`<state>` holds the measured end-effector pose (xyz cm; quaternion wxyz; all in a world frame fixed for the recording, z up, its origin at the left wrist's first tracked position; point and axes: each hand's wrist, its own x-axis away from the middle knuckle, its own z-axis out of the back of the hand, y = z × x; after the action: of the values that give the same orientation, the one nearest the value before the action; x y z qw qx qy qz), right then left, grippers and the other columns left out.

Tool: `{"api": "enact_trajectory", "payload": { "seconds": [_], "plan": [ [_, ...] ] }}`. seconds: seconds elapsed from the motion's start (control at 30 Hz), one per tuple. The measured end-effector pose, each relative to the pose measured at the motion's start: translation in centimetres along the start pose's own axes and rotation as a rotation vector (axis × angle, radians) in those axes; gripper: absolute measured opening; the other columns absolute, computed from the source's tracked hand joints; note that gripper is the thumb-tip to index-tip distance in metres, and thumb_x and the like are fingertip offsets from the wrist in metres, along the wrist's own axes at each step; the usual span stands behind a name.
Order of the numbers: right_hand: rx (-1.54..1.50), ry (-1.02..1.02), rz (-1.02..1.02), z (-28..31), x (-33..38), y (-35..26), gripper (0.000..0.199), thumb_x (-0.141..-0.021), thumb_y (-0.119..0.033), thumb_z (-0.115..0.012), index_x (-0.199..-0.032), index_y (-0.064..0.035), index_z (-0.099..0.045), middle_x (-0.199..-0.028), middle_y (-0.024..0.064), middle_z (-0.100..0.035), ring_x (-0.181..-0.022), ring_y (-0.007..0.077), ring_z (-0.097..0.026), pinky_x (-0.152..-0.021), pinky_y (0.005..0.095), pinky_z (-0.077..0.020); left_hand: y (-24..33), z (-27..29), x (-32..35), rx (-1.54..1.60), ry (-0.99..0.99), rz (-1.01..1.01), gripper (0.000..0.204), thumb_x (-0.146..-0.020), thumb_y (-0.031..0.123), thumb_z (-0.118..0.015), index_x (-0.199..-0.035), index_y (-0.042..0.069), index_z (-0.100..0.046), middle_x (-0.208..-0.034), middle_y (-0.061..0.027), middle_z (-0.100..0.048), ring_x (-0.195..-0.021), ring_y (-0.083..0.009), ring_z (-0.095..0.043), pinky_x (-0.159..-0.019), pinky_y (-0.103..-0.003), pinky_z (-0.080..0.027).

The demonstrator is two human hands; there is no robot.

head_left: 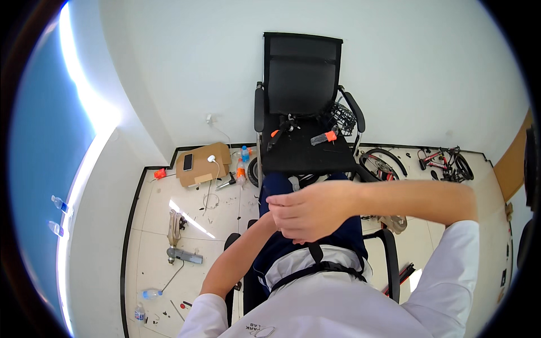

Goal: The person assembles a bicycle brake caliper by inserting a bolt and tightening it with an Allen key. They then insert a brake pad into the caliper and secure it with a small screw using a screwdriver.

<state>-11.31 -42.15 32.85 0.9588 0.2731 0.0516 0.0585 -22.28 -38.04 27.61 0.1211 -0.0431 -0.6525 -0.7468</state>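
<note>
My right hand point(315, 208) is closed in front of my lap, with its back toward me. Its fingers curl together over the end of my left wrist. What lies inside the grip, if anything, is hidden. My left hand point(271, 221) is mostly covered by the right one, and its fingers cannot be made out. Just beyond both hands stands a black office chair point(304, 152) with armrests. On its seat lie a grey tool with an orange end point(324, 137), a black wire basket point(342, 117) and some dark parts.
Left on the floor are a cardboard piece point(203, 152) bearing a phone point(187, 162), an orange bottle point(240, 172), a metal part with a grey cordless tool point(186, 256), and several clear bottles. Bicycle parts point(448, 163) and a wheel point(383, 166) lie right.
</note>
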Motion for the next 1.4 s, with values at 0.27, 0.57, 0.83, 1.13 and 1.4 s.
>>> {"api": "enact_trajectory", "payload": {
  "seconds": [0.27,0.57,0.83,1.13,1.4],
  "plan": [
    [-0.044,-0.015,0.080,-0.6,-0.3,5.4,0.044,-0.090,-0.049,-0.052,-0.089,-0.0064,-0.061,-0.099,0.0102,-0.062,-0.107,0.0303,-0.056,-0.099,0.0447,-0.0429,-1.1,2.3,-0.4,0.467,-0.291,-0.128,0.049,-0.100,0.038,-0.039,-0.071,0.001,-0.056,-0.062,-0.0058,-0.056,-0.049,-0.0132,-0.055,-0.041,-0.026,-0.040],
    [0.083,0.071,0.192,-0.1,-0.4,7.0,0.022,-0.077,-0.028,-0.066,-0.075,-0.0109,-0.054,-0.077,0.0011,-0.059,-0.075,0.0198,-0.060,-0.077,0.0344,-0.0487,-0.5,-0.7,0.2,0.466,-0.189,-0.018,0.057,-0.101,0.044,-0.026,-0.074,0.001,-0.053,-0.061,-0.0085,-0.056,-0.038,-0.0149,-0.051,-0.033,-0.023,-0.035],
    [0.245,-0.026,0.001,1.4,3.4,6.5,0.038,-0.079,-0.039,-0.064,-0.064,-0.0125,-0.042,-0.059,-0.0027,-0.041,-0.051,0.0144,-0.043,-0.050,0.0287,-0.0331,-2.1,1.8,0.5,0.431,0.558,-0.403,0.031,-0.094,0.020,-0.039,-0.078,0.003,-0.059,-0.062,-0.0102,-0.060,-0.043,-0.0156,-0.056,-0.039,-0.026,-0.043],
    [-0.462,0.051,-1.270,-5.0,1.9,1.0,0.042,-0.098,-0.037,-0.047,-0.080,-0.0011,-0.058,-0.059,0.0204,-0.057,-0.060,0.0391,-0.060,-0.053,0.0476,-0.0463,-2.5,6.7,2.7,0.538,1.476,-0.675,0.030,-0.097,0.023,-0.039,-0.078,0.003,-0.052,-0.065,-0.0097,-0.057,-0.054,-0.0177,-0.056,-0.047,-0.030,-0.046],
    [-2.534,1.141,-1.495,-7.8,-3.9,-4.0,0.051,-0.098,-0.056,-0.039,-0.068,-0.0148,-0.031,-0.052,-0.0048,-0.019,-0.040,0.0093,-0.019,-0.039,0.0239,-0.0192,-5.6,7.1,2.1,-0.596,1.800,-0.777,0.028,-0.097,0.010,-0.037,-0.077,-0.003,-0.051,-0.062,-0.0104,-0.055,-0.054,-0.0206,-0.056,-0.052,-0.030,-0.042]
  ]
}}
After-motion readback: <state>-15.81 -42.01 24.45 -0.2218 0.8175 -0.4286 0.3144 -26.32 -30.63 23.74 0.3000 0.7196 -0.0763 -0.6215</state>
